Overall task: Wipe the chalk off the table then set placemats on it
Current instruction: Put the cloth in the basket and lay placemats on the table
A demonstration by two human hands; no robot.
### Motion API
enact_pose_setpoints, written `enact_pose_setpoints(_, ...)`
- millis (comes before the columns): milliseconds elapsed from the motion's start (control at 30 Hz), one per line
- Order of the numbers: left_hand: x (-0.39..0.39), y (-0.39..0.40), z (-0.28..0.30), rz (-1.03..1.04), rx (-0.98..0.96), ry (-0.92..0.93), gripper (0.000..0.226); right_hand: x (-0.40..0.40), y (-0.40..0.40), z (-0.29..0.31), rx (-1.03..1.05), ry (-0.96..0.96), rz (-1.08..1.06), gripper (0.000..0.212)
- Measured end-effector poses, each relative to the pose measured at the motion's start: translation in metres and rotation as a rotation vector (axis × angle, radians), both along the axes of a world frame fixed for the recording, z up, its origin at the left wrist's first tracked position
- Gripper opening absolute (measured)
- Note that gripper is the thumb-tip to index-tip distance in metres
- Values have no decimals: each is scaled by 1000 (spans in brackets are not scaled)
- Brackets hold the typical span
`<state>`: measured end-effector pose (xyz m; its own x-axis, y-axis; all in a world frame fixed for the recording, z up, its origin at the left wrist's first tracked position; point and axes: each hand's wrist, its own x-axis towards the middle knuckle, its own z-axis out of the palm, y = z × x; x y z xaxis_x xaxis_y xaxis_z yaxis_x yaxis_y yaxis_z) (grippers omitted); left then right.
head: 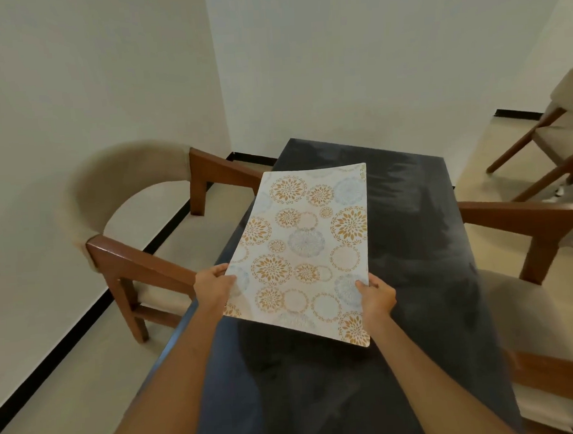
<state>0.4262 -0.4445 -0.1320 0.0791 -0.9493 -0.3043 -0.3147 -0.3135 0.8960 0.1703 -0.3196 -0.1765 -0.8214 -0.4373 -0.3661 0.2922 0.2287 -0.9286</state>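
The placemat [305, 249], pale with orange and blue floral rings, hangs in the air over the dark surface [416, 276], its long axis running away from the person and its far end bowing slightly. It is tilted, with the near edge low but apparently not yet resting on the top. The left hand [214, 286] pinches the near left edge, thumb on the printed face; the right hand [377, 296] pinches the near right edge the same way. Both hands are thus grasping the mat.

The surface shows pale, smeared streaks toward its far end and right side, which may be chalk residue or drying wipe marks; I cannot tell which. Judging by the mat in hand, the wiping step seems finished and the setting step is under way, with no mat yet lying on the top.

The next move likely calls for lowering the mat flat, squaring it to the edge in front of a seat, then letting go with both hands.

Chairs [138, 226] with wooden arms stand on both sides.
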Motion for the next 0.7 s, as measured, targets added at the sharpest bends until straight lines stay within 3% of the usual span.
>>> enact_pose_setpoints(700, -41, -113, -54, -4, 101, -82, 30, -30, -94, -40, 101, -75, -52, 29)
